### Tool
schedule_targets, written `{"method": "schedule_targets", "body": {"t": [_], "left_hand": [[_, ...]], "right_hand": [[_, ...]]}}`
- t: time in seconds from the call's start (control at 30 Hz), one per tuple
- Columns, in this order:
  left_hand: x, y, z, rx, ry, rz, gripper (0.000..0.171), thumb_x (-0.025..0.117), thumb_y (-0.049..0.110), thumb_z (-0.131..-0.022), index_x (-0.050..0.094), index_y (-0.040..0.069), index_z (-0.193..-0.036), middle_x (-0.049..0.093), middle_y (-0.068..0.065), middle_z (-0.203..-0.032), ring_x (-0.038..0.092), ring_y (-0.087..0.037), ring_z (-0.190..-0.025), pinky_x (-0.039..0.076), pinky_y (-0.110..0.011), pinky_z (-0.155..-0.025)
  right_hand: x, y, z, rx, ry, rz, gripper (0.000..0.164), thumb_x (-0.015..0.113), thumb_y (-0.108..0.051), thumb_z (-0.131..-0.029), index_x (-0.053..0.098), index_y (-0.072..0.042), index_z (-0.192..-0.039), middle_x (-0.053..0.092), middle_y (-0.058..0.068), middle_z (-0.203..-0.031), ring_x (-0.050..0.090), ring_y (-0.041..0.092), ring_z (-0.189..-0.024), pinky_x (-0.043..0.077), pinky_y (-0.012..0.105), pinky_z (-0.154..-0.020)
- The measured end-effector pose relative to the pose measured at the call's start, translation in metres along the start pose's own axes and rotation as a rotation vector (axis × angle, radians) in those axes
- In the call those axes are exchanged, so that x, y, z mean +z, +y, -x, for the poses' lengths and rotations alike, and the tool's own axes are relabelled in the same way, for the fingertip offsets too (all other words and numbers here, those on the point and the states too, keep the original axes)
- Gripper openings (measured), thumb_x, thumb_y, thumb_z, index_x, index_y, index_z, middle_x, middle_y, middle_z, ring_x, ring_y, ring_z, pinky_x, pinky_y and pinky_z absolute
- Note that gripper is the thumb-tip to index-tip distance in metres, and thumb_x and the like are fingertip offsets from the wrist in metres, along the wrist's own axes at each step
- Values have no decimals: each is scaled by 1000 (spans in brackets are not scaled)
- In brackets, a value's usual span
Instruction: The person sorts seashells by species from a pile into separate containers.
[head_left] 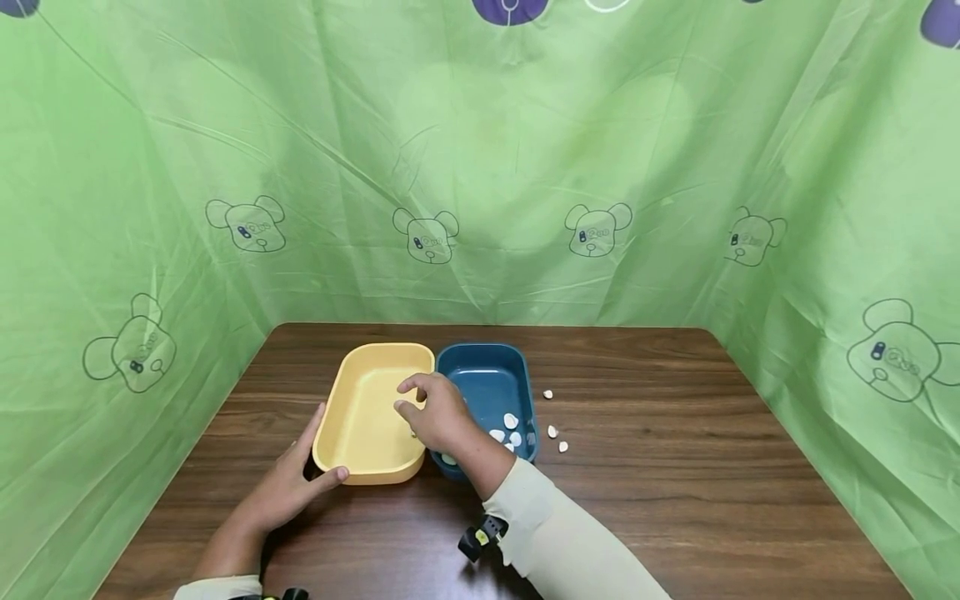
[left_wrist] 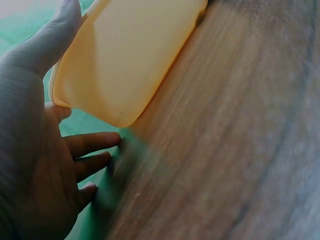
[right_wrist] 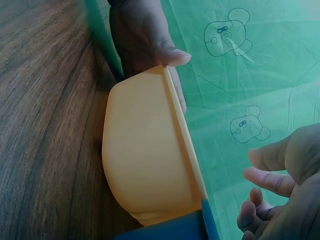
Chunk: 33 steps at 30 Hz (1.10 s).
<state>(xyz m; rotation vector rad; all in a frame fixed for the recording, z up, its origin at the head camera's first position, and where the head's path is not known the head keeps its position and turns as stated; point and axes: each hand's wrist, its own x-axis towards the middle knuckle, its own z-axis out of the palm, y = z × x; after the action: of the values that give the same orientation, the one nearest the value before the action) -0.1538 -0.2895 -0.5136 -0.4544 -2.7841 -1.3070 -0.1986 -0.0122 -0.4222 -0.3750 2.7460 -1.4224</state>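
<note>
A yellow rectangular container (head_left: 371, 379) stands on the table, touching a blue container (head_left: 486, 375) on its right. My left hand (head_left: 281, 490) rests against the yellow container's near left corner, its thumb at the front rim and its fingers along the outer side. Above the yellow container's right side is my right hand (head_left: 438, 412), thumb and index finger apart with nothing visible between them. Small white shell-like pieces (head_left: 511, 421) lie in the blue container, several of them showing. My right forearm hides part of its near end.
Three more white pieces lie on the wooden table (head_left: 660, 433) to the right of the blue container, one of them a small piece (head_left: 552, 432) near its wall. A green curtain (head_left: 495, 167) with bear-head drawings encloses the table's back and sides.
</note>
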Motion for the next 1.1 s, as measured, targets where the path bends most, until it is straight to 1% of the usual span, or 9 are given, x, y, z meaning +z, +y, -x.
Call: {"method": "schedule_targets", "body": {"t": [0.13,0.17,0.37,0.43,0.53,0.7,0.77,0.93,1.1], "left_hand": [[0,0,0,5,4,6,117,83,29,-95,0,28,-178,25,-32,-177,29,-57,-158,30,-80,-117],[0,0,0,6,4,5,117,84,29,-95,0,28,-178,25,-31,-177,29,-57,-158,30,-80,-117],[-1,1,1,8,2,6,116,83,29,-96,0,30,-178,22,-30,-179,28,-55,-158,27,-75,-122],[-2,1,0,9,2,9,116,83,30,-96,0,30,-178,22,-30,-179,27,-57,-158,26,-77,-121],[-2,3,-1,13,0,2,116,83,31,-96,1,30,-178,21,-31,-179,27,-61,-158,26,-84,-118],[-2,4,-2,12,5,-7,116,83,33,-95,2,28,-178,22,-33,-177,25,-66,-157,19,-88,-117],[-2,4,-1,12,6,-2,116,83,32,-95,2,27,-178,22,-34,-177,24,-66,-157,18,-88,-118],[-1,4,0,9,0,11,117,83,31,-96,1,26,-178,20,-34,-178,24,-63,-158,23,-86,-118],[-1,2,1,1,-2,18,118,83,30,-95,0,27,-178,19,-33,-178,23,-63,-159,23,-86,-118]], "right_hand": [[-3,-2,2,17,-4,-15,20,79,-21,-102,79,-12,-120,65,9,-107,60,14,-77,47,27,-71],[-4,-2,2,17,-2,-10,21,79,-22,-102,79,-12,-120,65,8,-107,58,14,-80,46,28,-71],[-7,-1,7,19,1,-5,28,80,-22,-101,76,-8,-124,62,7,-101,60,17,-85,43,34,-76],[-8,0,9,11,2,-1,29,79,-22,-100,76,-7,-124,60,6,-100,59,18,-86,42,34,-77],[-11,1,14,-4,5,6,29,79,-22,-100,75,-6,-124,60,8,-99,56,18,-85,44,36,-77],[-18,5,23,-30,10,47,32,79,-25,-101,74,-8,-127,61,9,-100,52,17,-86,41,43,-84],[-23,7,26,-43,16,48,31,78,-25,-102,74,-8,-127,61,9,-99,51,16,-86,40,42,-84],[-37,16,32,-98,40,11,26,77,-19,-102,74,-5,-124,58,13,-94,48,18,-81,41,31,-73],[-46,32,33,-155,130,-37,16,78,-10,-99,76,-2,-113,57,11,-90,50,16,-82,43,27,-75]]}}
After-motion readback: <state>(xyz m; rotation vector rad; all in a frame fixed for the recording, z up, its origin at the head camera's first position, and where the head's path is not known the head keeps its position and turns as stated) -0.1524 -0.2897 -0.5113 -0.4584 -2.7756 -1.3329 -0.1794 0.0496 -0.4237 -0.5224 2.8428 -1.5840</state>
